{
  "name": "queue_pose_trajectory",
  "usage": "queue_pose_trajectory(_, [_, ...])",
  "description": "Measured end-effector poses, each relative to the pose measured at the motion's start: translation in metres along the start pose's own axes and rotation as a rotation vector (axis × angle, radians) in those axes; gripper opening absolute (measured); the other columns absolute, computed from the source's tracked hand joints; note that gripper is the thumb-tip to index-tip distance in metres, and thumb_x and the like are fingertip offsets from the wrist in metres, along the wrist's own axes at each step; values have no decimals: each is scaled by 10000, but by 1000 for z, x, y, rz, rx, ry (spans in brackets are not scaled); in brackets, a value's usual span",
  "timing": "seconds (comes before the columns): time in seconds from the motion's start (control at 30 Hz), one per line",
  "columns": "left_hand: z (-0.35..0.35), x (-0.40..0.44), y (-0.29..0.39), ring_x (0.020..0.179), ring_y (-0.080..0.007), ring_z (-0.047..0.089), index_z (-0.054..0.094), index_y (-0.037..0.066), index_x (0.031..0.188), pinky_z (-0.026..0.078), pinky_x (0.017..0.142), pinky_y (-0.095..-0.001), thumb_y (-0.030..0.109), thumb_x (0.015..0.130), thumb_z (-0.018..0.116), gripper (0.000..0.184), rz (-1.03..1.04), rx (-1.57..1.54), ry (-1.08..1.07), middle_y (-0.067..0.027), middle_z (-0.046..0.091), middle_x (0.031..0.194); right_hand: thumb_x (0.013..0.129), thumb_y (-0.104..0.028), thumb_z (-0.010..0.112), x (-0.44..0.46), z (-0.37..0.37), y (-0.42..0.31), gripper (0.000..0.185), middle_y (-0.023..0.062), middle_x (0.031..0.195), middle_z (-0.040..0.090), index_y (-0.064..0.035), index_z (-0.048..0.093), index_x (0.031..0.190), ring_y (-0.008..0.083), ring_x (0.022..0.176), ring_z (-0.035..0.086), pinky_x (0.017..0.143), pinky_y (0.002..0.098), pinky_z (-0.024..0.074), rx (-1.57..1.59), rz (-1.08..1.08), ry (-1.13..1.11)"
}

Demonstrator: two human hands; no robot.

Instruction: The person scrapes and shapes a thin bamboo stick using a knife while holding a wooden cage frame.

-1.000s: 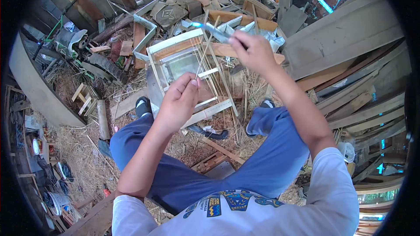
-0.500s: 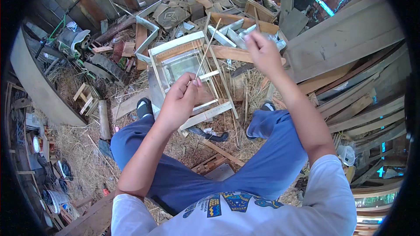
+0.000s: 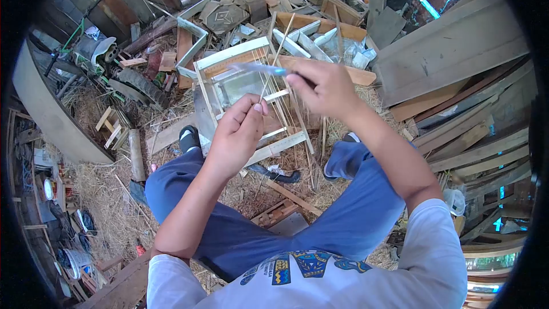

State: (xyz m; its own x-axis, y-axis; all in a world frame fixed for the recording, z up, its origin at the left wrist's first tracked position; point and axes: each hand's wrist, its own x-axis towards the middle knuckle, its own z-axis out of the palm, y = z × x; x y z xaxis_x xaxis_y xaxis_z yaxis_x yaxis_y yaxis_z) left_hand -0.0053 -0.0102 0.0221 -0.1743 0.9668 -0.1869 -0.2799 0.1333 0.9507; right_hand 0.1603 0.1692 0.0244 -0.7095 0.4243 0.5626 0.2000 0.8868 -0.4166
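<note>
My left hand (image 3: 239, 129) is closed around the lower end of a thin wooden stick (image 3: 278, 51), which slants up and away to the right. My right hand (image 3: 325, 90) grips a knife (image 3: 260, 69) with a bluish handle. Its blade is smeared by motion and points left, passing over the stick above my left hand; whether they touch I cannot tell. Beneath both hands a light wooden frame (image 3: 278, 146) stands on the ground, with slim sticks lying across it and a pane-like sheet (image 3: 240, 87) inside.
Straw (image 3: 114, 212) covers the ground. Scrap wood (image 3: 274, 3) is heaped at the back, and planks (image 3: 457, 40) lean along the right. A motorbike (image 3: 106, 60) stands at the far left, near a curved board (image 3: 51, 109). A wooden block (image 3: 283, 213) lies between my legs.
My right hand has swung left and down from the upper right, bringing the knife across the stick. My left hand stays nearly still, while the stick tilts more upright.
</note>
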Motion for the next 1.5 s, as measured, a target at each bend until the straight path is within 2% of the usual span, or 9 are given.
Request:
queue_pose_trajectory(0.2, [3, -4, -4, 491, -8, 302, 574, 98, 1091, 199, 449, -223, 217, 1158, 455, 181, 71, 60, -5, 97, 399, 650, 969, -227, 703, -4, -4, -3, 151, 121, 689, 629, -82, 696, 928, 328, 608, 643, 548, 421, 475, -11, -156, -68])
queue_pose_trajectory(0.33, [3, -4, -8, 500, -6, 306, 572, 99, 1071, 197, 453, -222, 201, 1155, 458, 174, 43, 20, -25, 96, 396, 660, 960, -331, 714, 3, -10, 12, 223, 114, 724, 672, -132, 688, 862, 325, 659, 684, 563, 444, 502, -52, 197, -37])
queue_pose_trajectory(0.47, [3, -2, -6, 490, -11, 282, 566, 97, 1064, 191, 441, -231, 202, 1154, 451, 180, 23, 48, 20, 97, 380, 660, 1021, -234, 666, -8, -1, 16, 218, 134, 694, 632, -35, 669, 932, 266, 609, 626, 602, 371, 478, -1, -135, -37])
queue_pose_trajectory(0.53, [0, -2, 0, 487, -16, 255, 559, 104, 1059, 182, 431, -235, 220, 1153, 443, 190, -21, 31, 9, 91, 370, 661, 1034, -272, 665, 3, -5, 64, 272, 106, 700, 630, -19, 657, 935, 183, 622, 593, 602, 351, 462, 20, 394, 88])
queue_pose_trajectory(0.63, [-4, -1, 2, 492, -18, 238, 555, 118, 1060, 174, 427, -234, 235, 1150, 441, 186, -122, -154, -29, 85, 360, 661, 1050, -311, 658, 12, -22, 84, 306, 86, 710, 624, -19, 652, 958, 127, 645, 554, 593, 337, 442, 118, 410, 173])
queue_pose_trajectory(0.7, [-1, -1, 5, 500, -16, 237, 550, 129, 1061, 165, 424, -234, 234, 1148, 438, 176, -140, -179, -55, 82, 358, 669, 1031, -337, 645, 1, -22, 73, 269, 143, 742, 684, -80, 702, 977, 316, 665, 679, 609, 419, 498, 122, 405, 198])
queue_pose_trajectory(1.0, [-5, 10, -13, 593, -28, 369, 571, 82, 1016, 309, 527, -220, 197, 1149, 459, 208, 48, 84, 60, 76, 427, 722, 991, -257, 694, -7, 8, -1, 181, 132, 693, 627, -85, 711, 938, 343, 628, 640, 576, 436, 489, -18, 78, -49])
queue_pose_trajectory(1.13, [0, 6, -16, 617, -1, 336, 588, 60, 1061, 243, 538, -209, 188, 1152, 460, 202, 101, 151, 100, 87, 422, 740, 960, -258, 710, -10, 10, -14, 165, 115, 681, 622, -104, 707, 901, 343, 639, 653, 567, 454, 490, -22, 17, -154])
queue_pose_trajectory(1.5, [-8, 12, -19, 618, 2, 372, 580, 66, 1064, 267, 538, -199, 175, 1151, 473, 175, 71, 108, 90, 91, 429, 754, 977, -365, 679, 4, 21, 9, 263, 115, 644, 645, -142, 653, 840, 341, 630, 681, 538, 473, 507, -119, -52, -13])
